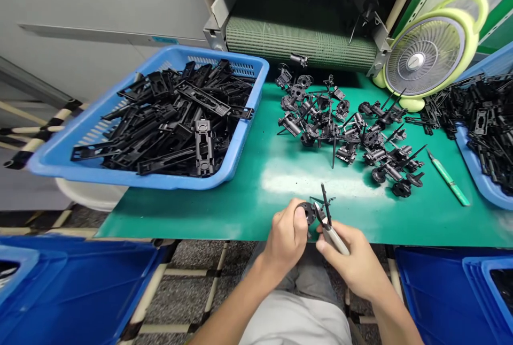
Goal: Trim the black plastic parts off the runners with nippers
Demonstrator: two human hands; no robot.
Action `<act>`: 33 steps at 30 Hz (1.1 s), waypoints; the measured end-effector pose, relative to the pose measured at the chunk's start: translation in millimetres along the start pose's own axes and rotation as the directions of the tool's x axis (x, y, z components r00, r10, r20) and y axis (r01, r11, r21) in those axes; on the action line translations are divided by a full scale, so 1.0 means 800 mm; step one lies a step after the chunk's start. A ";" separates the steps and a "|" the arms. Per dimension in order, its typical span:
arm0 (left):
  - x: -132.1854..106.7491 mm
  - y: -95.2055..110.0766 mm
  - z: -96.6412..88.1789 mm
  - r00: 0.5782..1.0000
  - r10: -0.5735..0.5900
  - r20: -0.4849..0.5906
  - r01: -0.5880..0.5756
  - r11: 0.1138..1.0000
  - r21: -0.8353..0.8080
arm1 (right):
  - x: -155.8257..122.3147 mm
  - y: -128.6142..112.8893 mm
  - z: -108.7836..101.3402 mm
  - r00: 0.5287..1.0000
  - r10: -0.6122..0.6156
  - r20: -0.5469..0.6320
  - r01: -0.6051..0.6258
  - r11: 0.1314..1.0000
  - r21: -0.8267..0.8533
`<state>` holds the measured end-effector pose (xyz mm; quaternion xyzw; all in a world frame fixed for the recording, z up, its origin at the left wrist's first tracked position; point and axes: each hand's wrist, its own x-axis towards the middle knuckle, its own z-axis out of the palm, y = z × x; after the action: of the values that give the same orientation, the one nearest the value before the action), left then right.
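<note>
Moulded black part (308, 211) is sitting at the lower centre of the frame, just over the near edge of the green mat (240, 195). I am gripping it in my left hand (286, 238), thumb and fingers clenched round its round body. My right hand (356, 265) is grasping a pair of nippers (332, 234), whose nose is pointing up and to the left in the frame and meeting the part from its right side. A thin stem (324, 200) is standing off the part, its long axis running towards the top of the frame, and the nippers are crossing it near its base. I am seeing a loose pile (344, 131) of similar pieces lying well apart, further up the mat, and a blue basket (52, 160) at the upper left.
</note>
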<state>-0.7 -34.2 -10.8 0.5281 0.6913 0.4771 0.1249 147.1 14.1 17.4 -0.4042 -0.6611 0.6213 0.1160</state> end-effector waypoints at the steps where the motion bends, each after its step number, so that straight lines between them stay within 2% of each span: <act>1: 0.005 0.000 0.000 1.000 -0.020 -0.001 0.020 1.000 0.005 | 0.008 -0.003 -0.002 1.000 -0.004 0.011 0.005 1.000 -0.022; 5: 0.028 -0.001 -0.001 0.989 -0.147 -0.032 0.147 0.989 -0.007 | 0.039 -0.018 -0.014 0.998 -0.020 0.067 0.028 0.993 -0.117; 7: 0.035 -0.005 -0.002 0.961 -0.275 -0.023 0.270 0.955 -0.119 | 0.047 -0.019 -0.027 0.995 -0.020 0.101 0.036 0.988 -0.153; 8: 0.037 -0.007 -0.004 0.935 -0.354 -0.006 0.343 0.911 -0.230 | 0.048 -0.017 -0.035 0.992 -0.026 0.121 0.044 0.988 -0.146; 9: 0.039 -0.009 -0.006 0.903 -0.429 0.025 0.408 0.836 -0.368 | 0.046 -0.012 -0.045 0.989 -0.041 0.141 0.056 0.992 -0.109; 11: 0.042 -0.012 -0.015 0.837 -0.534 0.123 0.478 0.602 -0.640 | 0.040 0.005 -0.065 0.988 -0.108 0.107 0.103 0.994 0.048; 13: 0.047 -0.012 -0.028 0.780 -0.572 0.254 0.498 0.323 -0.805 | 0.034 0.027 -0.081 0.982 -0.175 -0.066 0.187 0.950 0.251; 15: 0.051 -0.009 -0.043 0.713 -0.585 0.385 0.521 0.076 -0.850 | 0.033 0.046 -0.089 0.940 -0.184 -0.286 0.306 0.824 0.477; 16: 0.053 -0.006 -0.049 0.681 -0.593 0.430 0.522 -0.018 -0.853 | 0.034 0.053 -0.091 0.915 -0.167 -0.366 0.362 0.738 0.569; 17: 0.055 -0.002 -0.054 0.661 -0.598 0.452 0.512 -0.081 -0.855 | 0.037 0.057 -0.092 0.898 -0.148 -0.415 0.404 0.655 0.639; 18: 0.056 0.003 -0.056 0.661 -0.602 0.448 0.491 -0.104 -0.865 | 0.040 0.058 -0.093 0.886 -0.134 -0.445 0.432 0.588 0.684; 19: 0.055 0.011 -0.053 0.682 -0.600 0.417 0.463 -0.087 -0.882 | 0.044 0.058 -0.094 0.878 -0.123 -0.463 0.449 0.548 0.705; 21: 0.052 0.036 -0.032 0.760 -0.551 0.345 0.438 0.043 -0.898 | 0.052 0.054 -0.098 0.870 -0.107 -0.481 0.458 0.534 0.710; 23: 0.044 0.079 0.017 0.833 -0.404 0.378 0.503 0.269 -0.822 | 0.057 0.049 -0.103 0.866 -0.094 -0.491 0.462 0.525 0.715; 24: 0.039 0.109 0.050 0.845 -0.290 0.450 0.534 0.413 -0.737 | 0.058 0.047 -0.105 0.864 -0.090 -0.495 0.464 0.524 0.714; 25: 0.032 0.142 0.087 0.821 -0.163 0.547 0.533 0.563 -0.632 | 0.058 0.046 -0.106 0.862 -0.088 -0.500 0.467 0.524 0.712; 26: 0.025 0.178 0.125 0.771 -0.005 0.637 0.444 0.721 -0.532 | 0.057 0.045 -0.107 0.858 -0.087 -0.507 0.472 0.525 0.709; 27: 0.018 0.213 0.162 0.699 0.140 0.701 0.310 0.824 -0.474 | 0.056 0.045 -0.108 0.853 -0.087 -0.515 0.478 0.527 0.703; 28: 0.011 0.245 0.194 0.645 0.217 0.732 0.264 0.836 -0.481 | 0.054 0.045 -0.108 0.847 -0.088 -0.525 0.486 0.530 0.695; 29: 0.005 0.271 0.219 0.612 0.258 0.748 0.236 0.843 -0.484 | 0.052 0.046 -0.107 0.840 -0.089 -0.534 0.493 0.535 0.686; 30: 0.001 0.289 0.236 0.578 0.302 0.758 0.190 0.853 -0.485 | 0.051 0.047 -0.106 0.834 -0.091 -0.545 0.501 0.541 0.676; 31: -0.001 0.296 0.243 0.566 0.345 0.749 0.135 0.858 -0.496 | 0.049 0.049 -0.106 0.828 -0.093 -0.553 0.506 0.549 0.665; 32: -0.002 0.293 0.240 0.572 0.393 0.720 0.051 0.859 -0.509 | 0.048 0.052 -0.105 0.822 -0.096 -0.561 0.511 0.558 0.654; 33: 0.000 0.279 0.229 0.601 0.441 0.666 -0.046 0.851 -0.522 | 0.046 0.055 -0.104 0.819 -0.102 -0.565 0.514 0.569 0.642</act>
<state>259.8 59.4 71.5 0.7268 0.3584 0.3670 0.4567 195.3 95.6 -18.9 -0.3253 -0.3428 0.6939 0.5433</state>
